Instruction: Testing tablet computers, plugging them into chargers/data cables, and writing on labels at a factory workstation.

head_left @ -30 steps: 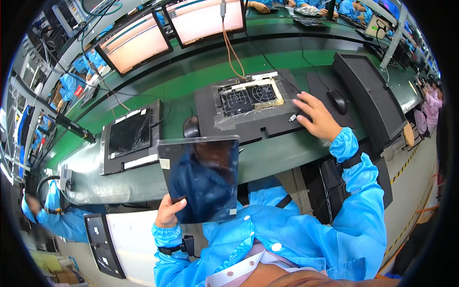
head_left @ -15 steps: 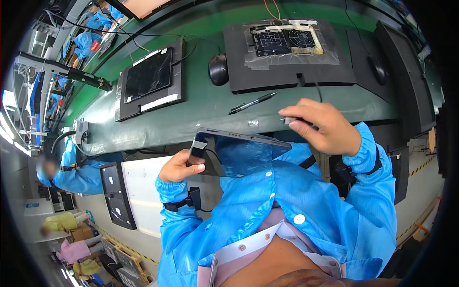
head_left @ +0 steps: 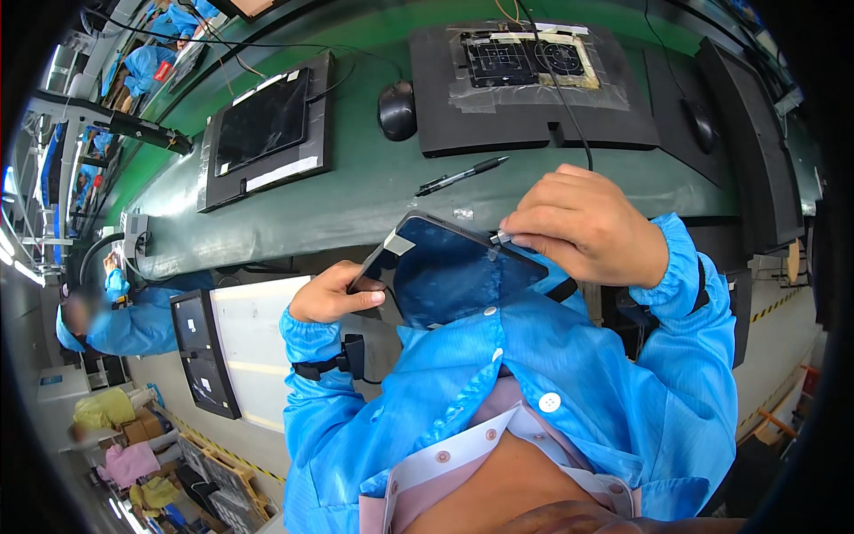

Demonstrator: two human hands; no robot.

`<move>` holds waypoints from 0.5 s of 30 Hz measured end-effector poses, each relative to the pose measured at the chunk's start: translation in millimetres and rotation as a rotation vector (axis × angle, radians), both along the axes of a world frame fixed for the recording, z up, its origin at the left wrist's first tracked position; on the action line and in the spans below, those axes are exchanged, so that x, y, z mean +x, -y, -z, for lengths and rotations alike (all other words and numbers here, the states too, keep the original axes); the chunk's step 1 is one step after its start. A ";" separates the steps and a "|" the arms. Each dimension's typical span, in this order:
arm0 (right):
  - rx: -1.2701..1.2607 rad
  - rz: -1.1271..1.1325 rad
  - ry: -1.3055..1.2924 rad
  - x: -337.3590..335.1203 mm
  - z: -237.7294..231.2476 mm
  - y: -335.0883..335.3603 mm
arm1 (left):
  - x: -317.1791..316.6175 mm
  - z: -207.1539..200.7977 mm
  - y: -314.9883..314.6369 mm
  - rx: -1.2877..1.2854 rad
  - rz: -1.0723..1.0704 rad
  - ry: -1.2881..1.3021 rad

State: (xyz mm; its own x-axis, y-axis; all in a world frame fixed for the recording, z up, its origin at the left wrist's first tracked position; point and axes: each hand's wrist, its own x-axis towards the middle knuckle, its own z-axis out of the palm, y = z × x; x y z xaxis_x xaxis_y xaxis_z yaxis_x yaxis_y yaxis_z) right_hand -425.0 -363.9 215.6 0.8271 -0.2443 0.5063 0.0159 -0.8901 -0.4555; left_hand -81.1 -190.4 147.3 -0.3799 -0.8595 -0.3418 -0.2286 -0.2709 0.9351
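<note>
My left hand (head_left: 331,294) is closed on one side of a dark glossy tablet (head_left: 458,280), thumb on the screen side. The tablet is tilted in front of my chest, its screen reflecting the blue jacket, with a pale sticker (head_left: 399,244) near one corner. In a pinch, my right hand (head_left: 592,227) holds a small metallic cable plug (head_left: 501,238) right at the tablet's upper edge. Whether the plug sits inside a port cannot be made out. Its black cable (head_left: 572,116) runs up from behind the hand across the bench.
On the green bench (head_left: 356,200) lie a pen (head_left: 461,176), a black mouse (head_left: 398,111) and another tablet (head_left: 264,120) on a black stand. A black block (head_left: 614,133) carries taped-down pattern targets. A person in blue (head_left: 133,320) sits at the left.
My right hand has brought the plug down and left to the tablet's edge. The tablet has turned, its right end dipping lower. The cable now stretches across the taped block.
</note>
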 end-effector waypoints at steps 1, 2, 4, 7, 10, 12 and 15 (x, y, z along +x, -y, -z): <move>0.009 -0.016 -0.021 -0.8 -1.0 0.6 | 0.6 1.4 0.9 0.004 -0.004 -0.019; 0.012 -0.030 -0.036 -1.3 -2.5 1.3 | 1.2 2.5 1.6 -0.015 0.009 -0.012; -0.004 -0.048 -0.059 -2.1 -6.2 2.6 | 2.3 3.5 2.1 -0.033 0.021 -0.005; -0.046 -0.074 -0.134 -3.2 -13.3 4.7 | 1.5 3.7 4.3 0.042 0.028 0.002; -0.088 -0.096 -0.225 -3.3 -19.5 7.3 | -2.5 3.2 6.0 -0.002 0.040 -0.018; -0.106 -0.109 -0.259 -1.6 -21.2 8.1 | -5.1 2.6 5.2 0.016 0.012 -0.018; -0.109 -0.124 -0.272 2.2 -20.3 8.4 | -7.7 3.4 2.7 0.073 -0.025 -0.076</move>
State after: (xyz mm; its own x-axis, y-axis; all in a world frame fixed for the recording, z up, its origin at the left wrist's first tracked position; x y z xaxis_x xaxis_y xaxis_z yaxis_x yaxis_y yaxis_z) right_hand -422.8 -372.3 235.8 0.9558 -0.0894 0.2802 0.0183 -0.9327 -0.3601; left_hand -88.8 -193.1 143.9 -0.3862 -0.8427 -0.3751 -0.1499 -0.3440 0.9269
